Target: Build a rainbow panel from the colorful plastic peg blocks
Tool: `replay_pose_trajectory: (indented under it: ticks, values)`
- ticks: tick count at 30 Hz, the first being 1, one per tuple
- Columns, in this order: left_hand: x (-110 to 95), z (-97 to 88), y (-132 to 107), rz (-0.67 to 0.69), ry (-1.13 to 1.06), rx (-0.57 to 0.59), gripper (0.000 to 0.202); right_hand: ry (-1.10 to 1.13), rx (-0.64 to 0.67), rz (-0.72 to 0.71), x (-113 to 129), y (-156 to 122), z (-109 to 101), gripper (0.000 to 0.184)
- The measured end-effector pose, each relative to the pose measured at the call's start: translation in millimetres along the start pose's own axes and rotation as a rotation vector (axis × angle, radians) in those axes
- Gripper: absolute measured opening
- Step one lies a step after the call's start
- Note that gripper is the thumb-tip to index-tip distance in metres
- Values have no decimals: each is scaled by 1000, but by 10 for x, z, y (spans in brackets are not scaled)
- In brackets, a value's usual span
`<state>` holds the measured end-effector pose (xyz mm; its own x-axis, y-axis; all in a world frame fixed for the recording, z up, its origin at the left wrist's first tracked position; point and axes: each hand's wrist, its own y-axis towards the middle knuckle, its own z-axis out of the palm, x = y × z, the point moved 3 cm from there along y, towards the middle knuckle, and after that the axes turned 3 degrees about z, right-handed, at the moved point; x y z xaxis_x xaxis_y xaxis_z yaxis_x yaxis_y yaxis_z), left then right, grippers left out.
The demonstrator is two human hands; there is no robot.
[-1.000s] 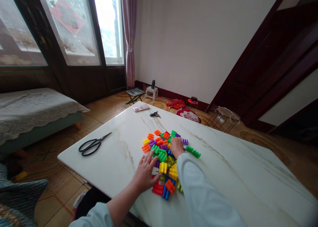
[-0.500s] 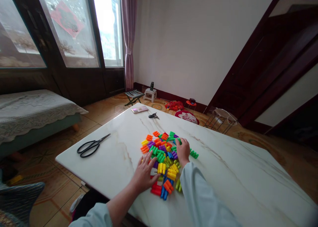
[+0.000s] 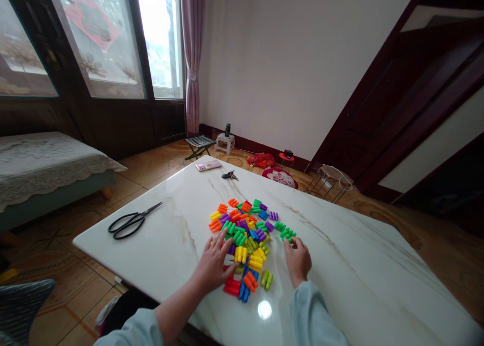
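Though jumbled, ridged plastic blocks (image 3: 241, 255) on glossy, veined tabletop (image 3: 351, 270).

On the marbled table (image 3: 351, 275), the person's left hand (image 3: 214, 265) spreads its fingers over the left side of a heap of coloured blocks (image 3: 241, 255). The right hand (image 3: 298, 259) has its fingertips at green blocks (image 3: 286, 232) right of the heap. Scissors (image 3: 139, 217) lie left; a phone (image 3: 208, 166) and keys (image 3: 229, 175) lie near the far corner.

blocks (image 3: 241, 255): glossy plastic; tabletop (image 3: 340, 265): smooth, glossy; curtain (image 3: 192, 58): matt cloth
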<state>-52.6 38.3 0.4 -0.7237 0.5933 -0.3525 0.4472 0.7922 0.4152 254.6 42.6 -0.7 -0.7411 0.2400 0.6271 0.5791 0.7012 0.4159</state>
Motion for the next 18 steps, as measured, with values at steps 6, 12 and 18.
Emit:
replay_pose_trajectory:
  ticks: [6, 12, 18]
  values:
    - [-3, -10, 1, 7, 7, -8, 59, -18, -6, -58, 216, 26, 259, 39]
    - [0, -16, -3, 5, 21, 11, 58, 161, 53, -113, 348, 109, 546, 42]
    - [3, -3, 1, 3, 4, 2, 58, 150, 31, -100, 17, 98, 373, 43]
